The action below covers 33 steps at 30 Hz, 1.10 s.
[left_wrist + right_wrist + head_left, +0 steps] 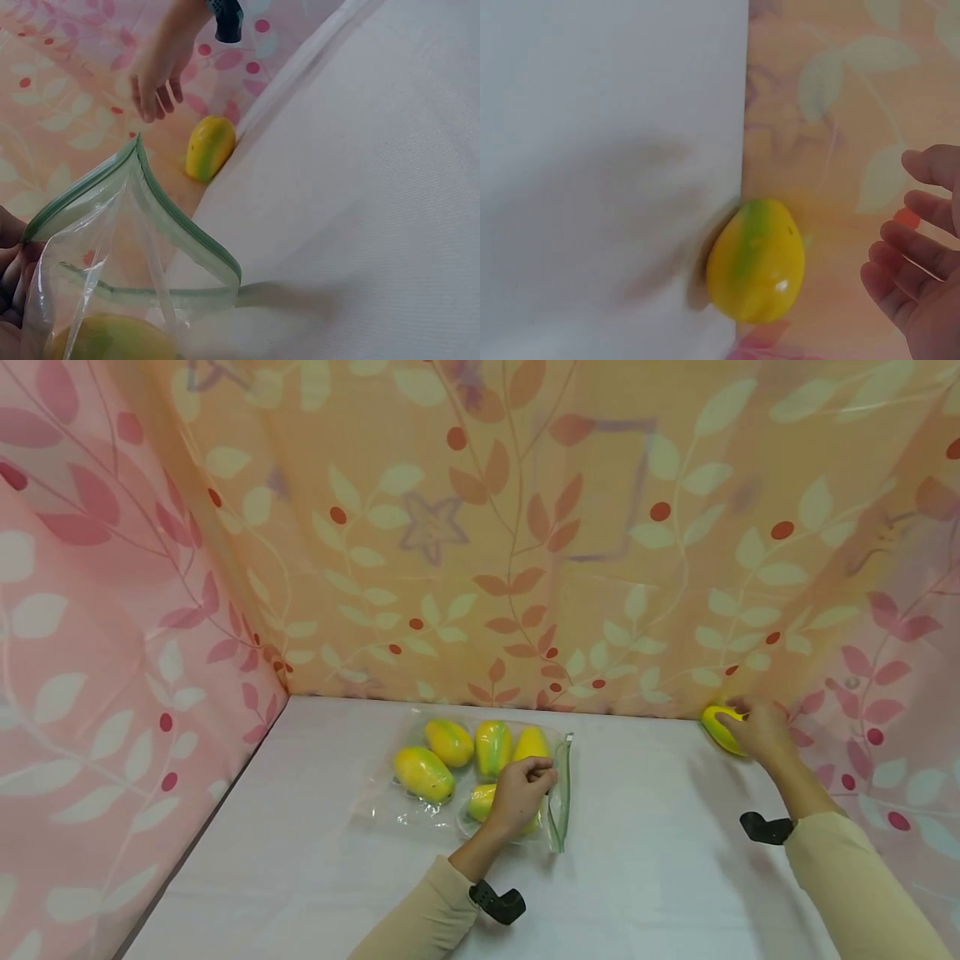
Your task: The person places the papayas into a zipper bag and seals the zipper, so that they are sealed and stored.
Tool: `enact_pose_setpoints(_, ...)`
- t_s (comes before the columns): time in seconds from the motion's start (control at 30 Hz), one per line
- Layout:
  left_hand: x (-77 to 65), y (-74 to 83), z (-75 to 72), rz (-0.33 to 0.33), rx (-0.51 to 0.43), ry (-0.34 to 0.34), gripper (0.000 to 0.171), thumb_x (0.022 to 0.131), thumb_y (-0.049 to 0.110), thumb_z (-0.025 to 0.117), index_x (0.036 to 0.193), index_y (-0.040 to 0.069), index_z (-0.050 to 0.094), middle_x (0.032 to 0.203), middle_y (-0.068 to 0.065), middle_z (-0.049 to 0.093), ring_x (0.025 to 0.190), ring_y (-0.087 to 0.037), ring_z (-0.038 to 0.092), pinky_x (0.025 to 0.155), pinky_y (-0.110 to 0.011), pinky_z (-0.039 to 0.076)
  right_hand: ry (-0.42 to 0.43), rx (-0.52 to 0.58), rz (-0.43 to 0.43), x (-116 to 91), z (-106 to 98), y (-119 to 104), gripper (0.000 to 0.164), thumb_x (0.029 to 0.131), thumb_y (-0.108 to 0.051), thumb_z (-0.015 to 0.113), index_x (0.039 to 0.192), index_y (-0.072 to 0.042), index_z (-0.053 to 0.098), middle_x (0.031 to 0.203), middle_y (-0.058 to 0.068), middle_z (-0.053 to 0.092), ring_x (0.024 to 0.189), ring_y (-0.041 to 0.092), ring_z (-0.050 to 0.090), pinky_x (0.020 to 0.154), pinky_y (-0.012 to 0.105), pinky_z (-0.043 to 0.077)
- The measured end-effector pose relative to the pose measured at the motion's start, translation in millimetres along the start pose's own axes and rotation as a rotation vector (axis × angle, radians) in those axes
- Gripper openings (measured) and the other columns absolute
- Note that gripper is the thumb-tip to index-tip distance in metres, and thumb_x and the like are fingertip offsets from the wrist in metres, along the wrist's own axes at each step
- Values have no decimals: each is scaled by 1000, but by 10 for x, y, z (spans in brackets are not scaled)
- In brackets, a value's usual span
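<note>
Lying on the white table is a clear zip bag with a green zip edge, holding several yellow-green mangoes. The left hand pinches the bag's rim near the zip; in the left wrist view the bag's mouth gapes. One loose mango lies at the far right corner of the table, against the cloth. Close by it is the right hand, fingers spread and loosely bent. From the right wrist view, a gap separates those fingers from the loose mango.
A patterned orange cloth wall rises along the table's back edge. Pink cloth walls stand at the left and the right. White table surface lies between the bag and the loose mango.
</note>
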State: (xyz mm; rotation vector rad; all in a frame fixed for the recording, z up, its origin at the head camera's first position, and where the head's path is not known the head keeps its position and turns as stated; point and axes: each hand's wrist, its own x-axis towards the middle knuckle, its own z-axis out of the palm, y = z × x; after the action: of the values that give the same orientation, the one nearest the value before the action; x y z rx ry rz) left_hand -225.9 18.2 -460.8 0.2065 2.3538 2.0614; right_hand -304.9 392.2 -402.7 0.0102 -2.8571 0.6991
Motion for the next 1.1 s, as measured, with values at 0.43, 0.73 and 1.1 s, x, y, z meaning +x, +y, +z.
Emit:
enact_pose_setpoints(0.43, -2, 17, -6, -13, 6, -11, 23, 93, 13, 64, 110, -1, 69, 86, -4, 67, 71, -7, 52, 64, -13, 46, -42, -13, 150, 37, 33, 284, 59, 97, -34, 56, 131, 13, 44, 132, 40, 37, 116, 55, 36, 100, 67, 34)
enact_pose_setpoints(0.73, -3, 46, -9, -2, 58, -26, 24, 93, 12, 63, 111, -3, 69, 86, -4, 68, 70, -6, 52, 63, -14, 46, -76, 26, 289, 65, 148, 466, 71, 96, -37, 56, 141, 13, 33, 153, 38, 8, 136, 59, 12, 108, 72, 16)
enact_pose_setpoints(1.1, -2, 74, 0, 27, 202, -47, 24, 90, 10, 63, 110, -2, 71, 84, -1, 67, 71, -4, 53, 65, -13, 49, -150, 114, 419, 75, 174, 608, 93, 93, -49, 57, 152, 5, 9, 149, 41, 8, 129, 59, 16, 104, 74, 22)
